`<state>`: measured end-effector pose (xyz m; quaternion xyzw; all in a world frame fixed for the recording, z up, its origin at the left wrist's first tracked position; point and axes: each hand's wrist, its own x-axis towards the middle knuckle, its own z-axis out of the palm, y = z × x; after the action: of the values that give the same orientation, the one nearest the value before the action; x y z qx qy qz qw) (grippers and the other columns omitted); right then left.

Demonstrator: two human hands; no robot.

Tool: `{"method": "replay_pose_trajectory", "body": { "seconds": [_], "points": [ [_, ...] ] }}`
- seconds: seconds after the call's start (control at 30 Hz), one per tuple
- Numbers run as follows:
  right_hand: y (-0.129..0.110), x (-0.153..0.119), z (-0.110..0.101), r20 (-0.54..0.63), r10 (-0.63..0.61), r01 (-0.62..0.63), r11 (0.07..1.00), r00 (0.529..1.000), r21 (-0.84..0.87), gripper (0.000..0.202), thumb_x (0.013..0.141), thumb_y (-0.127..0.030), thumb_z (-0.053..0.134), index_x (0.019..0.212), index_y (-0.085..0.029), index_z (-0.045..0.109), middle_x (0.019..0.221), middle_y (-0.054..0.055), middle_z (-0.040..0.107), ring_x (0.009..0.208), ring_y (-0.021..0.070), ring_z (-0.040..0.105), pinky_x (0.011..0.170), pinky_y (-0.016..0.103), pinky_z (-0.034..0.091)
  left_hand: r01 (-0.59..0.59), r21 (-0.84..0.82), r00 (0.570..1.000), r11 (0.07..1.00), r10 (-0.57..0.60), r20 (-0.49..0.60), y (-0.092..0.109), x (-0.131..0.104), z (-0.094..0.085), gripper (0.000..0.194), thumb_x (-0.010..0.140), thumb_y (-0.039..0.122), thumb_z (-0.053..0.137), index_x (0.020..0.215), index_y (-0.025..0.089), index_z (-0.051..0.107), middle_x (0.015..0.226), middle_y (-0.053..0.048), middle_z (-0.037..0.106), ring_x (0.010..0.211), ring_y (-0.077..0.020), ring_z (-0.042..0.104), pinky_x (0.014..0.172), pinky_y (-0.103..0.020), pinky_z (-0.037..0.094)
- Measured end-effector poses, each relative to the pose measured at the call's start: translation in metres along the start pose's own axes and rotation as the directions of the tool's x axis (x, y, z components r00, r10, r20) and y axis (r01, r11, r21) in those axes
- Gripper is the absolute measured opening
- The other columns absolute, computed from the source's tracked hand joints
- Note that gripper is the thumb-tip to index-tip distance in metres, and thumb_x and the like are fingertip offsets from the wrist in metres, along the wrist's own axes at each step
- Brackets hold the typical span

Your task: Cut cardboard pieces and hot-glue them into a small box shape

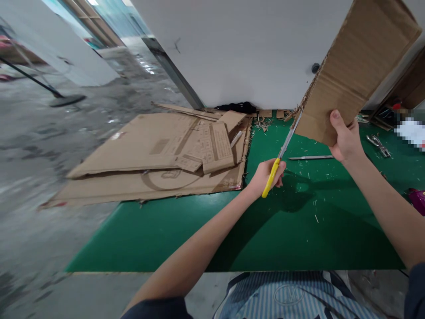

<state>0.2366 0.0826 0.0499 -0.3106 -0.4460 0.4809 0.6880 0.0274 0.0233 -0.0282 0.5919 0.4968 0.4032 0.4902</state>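
Note:
My left hand (265,178) grips a pair of scissors (275,173) by their yellow handles. The metal blades point up and away, with their tips at the ragged lower left edge of a cardboard piece (360,62). That long brown piece is held up at a tilt by my right hand (347,137), the thumb on its near face and the other fingers hidden behind it. Beneath them on the green table (186,235) lies a thin metal blade (310,157). Whether the scissor blades are parted is hard to tell.
Flattened cardboard sheets (142,141) with smaller offcuts (217,146) are stacked at the left, overhanging the table edge. Cardboard shreds (264,124) lie near the white wall (249,53). A metal tool (378,145) and a purple object (417,199) are at the right.

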Motion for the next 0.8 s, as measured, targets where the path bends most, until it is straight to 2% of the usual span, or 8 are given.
{"method": "replay_pose_trajectory", "body": {
  "seconds": [0.1, 0.2, 0.27, 0.43, 0.57, 0.67, 0.8],
  "points": [
    [0.002, 0.002, -0.002, -0.006, -0.007, 0.007, 0.999, 1.000, -0.032, 0.051, 0.056, -0.059, 0.086, 0.094, -0.032, 0.065, 0.114, 0.002, 0.073, 0.131, 0.0322, 0.055, 0.102, 0.058, 0.051, 0.017, -0.093, 1.000, 0.996, -0.017, 0.002, -0.001, -0.002, 0.001, 0.076, 0.066, 0.083, 0.059, 0.093, 0.012, 0.057, 0.081, -0.006, 0.062, 0.062, -0.0150, 0.065, 0.042, -0.022, 0.052],
    [0.005, 0.003, -0.004, 0.004, -0.026, 0.026, 0.998, 1.000, -0.062, 0.052, 0.055, -0.060, 0.086, 0.093, -0.031, 0.065, 0.110, 0.002, 0.074, 0.126, 0.0316, 0.059, 0.100, 0.056, 0.053, -0.015, -0.103, 1.000, 0.995, 0.018, 0.026, -0.006, -0.003, -0.002, 0.077, 0.067, 0.077, 0.065, 0.104, 0.009, 0.061, 0.098, -0.014, 0.067, 0.086, -0.0224, 0.069, 0.052, -0.024, 0.057],
    [0.007, 0.003, -0.004, 0.011, -0.032, 0.033, 0.998, 0.999, -0.060, 0.051, 0.056, -0.059, 0.087, 0.092, -0.030, 0.066, 0.109, 0.002, 0.075, 0.123, 0.0306, 0.062, 0.101, 0.055, 0.053, -0.040, -0.122, 0.999, 0.992, 0.043, 0.016, -0.012, -0.001, -0.002, 0.079, 0.066, 0.074, 0.068, 0.109, 0.009, 0.062, 0.103, -0.017, 0.069, 0.091, -0.0240, 0.069, 0.056, -0.026, 0.058],
    [0.012, 0.001, -0.003, 0.031, -0.023, 0.024, 0.998, 0.999, -0.056, 0.051, 0.057, -0.059, 0.087, 0.093, -0.029, 0.066, 0.110, 0.002, 0.075, 0.119, 0.0296, 0.064, 0.102, 0.054, 0.052, -0.071, -0.132, 0.997, 0.989, 0.069, -0.017, -0.019, 0.004, 0.001, 0.083, 0.062, 0.076, 0.069, 0.109, 0.008, 0.061, 0.101, -0.016, 0.069, 0.077, -0.0176, 0.066, 0.059, -0.027, 0.056],
    [0.013, 0.000, -0.004, 0.065, -0.040, 0.045, 0.996, 0.997, -0.074, 0.049, 0.062, -0.059, 0.084, 0.096, -0.030, 0.067, 0.112, 0.002, 0.074, 0.122, 0.0294, 0.062, 0.104, 0.055, 0.051, -0.016, -0.087, 1.000, 0.996, 0.014, -0.019, -0.006, 0.000, 0.003, 0.069, 0.072, 0.073, 0.064, 0.101, 0.011, 0.059, 0.084, -0.006, 0.064, 0.062, -0.0121, 0.064, 0.059, -0.026, 0.054],
    [0.012, -0.001, -0.004, 0.091, -0.049, 0.056, 0.996, 0.995, -0.069, 0.046, 0.064, -0.057, 0.084, 0.097, -0.030, 0.067, 0.113, 0.004, 0.074, 0.122, 0.0302, 0.062, 0.105, 0.056, 0.050, -0.003, 0.013, 0.999, 1.000, 0.004, -0.045, 0.003, -0.003, 0.003, 0.058, 0.081, 0.072, 0.053, 0.086, 0.014, 0.056, 0.067, 0.000, 0.058, 0.049, -0.0103, 0.059, 0.051, -0.023, 0.049],
    [0.012, -0.001, -0.004, 0.089, -0.040, 0.045, 0.998, 0.995, -0.052, 0.049, 0.063, -0.057, 0.084, 0.100, -0.029, 0.067, 0.114, 0.005, 0.073, 0.123, 0.0310, 0.061, 0.106, 0.058, 0.048, -0.033, 0.159, 0.996, 0.987, 0.046, -0.075, 0.006, -0.003, 0.001, 0.052, 0.088, 0.066, 0.047, 0.075, 0.016, 0.053, 0.056, 0.000, 0.058, 0.045, -0.0106, 0.059, 0.049, -0.022, 0.046]
  ]
}}
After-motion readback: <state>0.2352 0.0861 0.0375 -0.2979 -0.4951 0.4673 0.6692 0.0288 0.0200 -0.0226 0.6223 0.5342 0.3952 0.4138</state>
